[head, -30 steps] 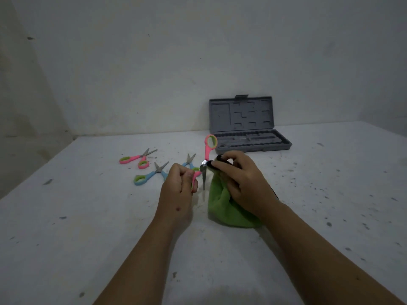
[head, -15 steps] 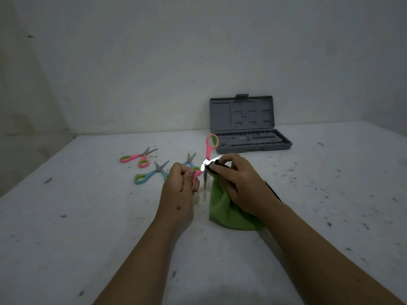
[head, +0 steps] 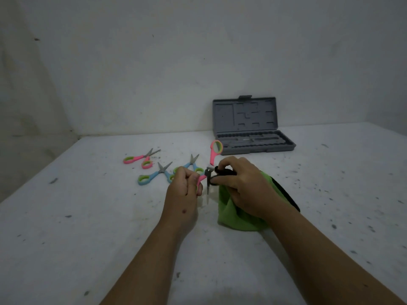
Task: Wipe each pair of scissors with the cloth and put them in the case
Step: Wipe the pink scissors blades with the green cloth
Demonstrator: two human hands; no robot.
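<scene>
Gripped by its lower pink handle in the curled fingers of the left hand (head: 184, 190), a pair of pink scissors (head: 212, 158) is held open above the table (head: 88, 216), one handle loop raised towards the case and one blade pointed straight down. Its other blade is pinched through the green cloth (head: 237, 216) by the thumb and fingers of the right hand (head: 244, 186), the cloth's dark edge being bunched round the metal just beside the pivot. The rest of the cloth is draped below that hand, down to the tabletop. Three more pairs are left lying on the table beyond the left hand: a second pink pair (head: 141, 159) farthest left, a blue pair (head: 154, 173) near it, and another blue pair (head: 191, 164) partly hidden behind the knuckles. The grey case (head: 253, 128) is seen at the back against the wall, lid upright; whether anything lies in its tray cannot be told.
</scene>
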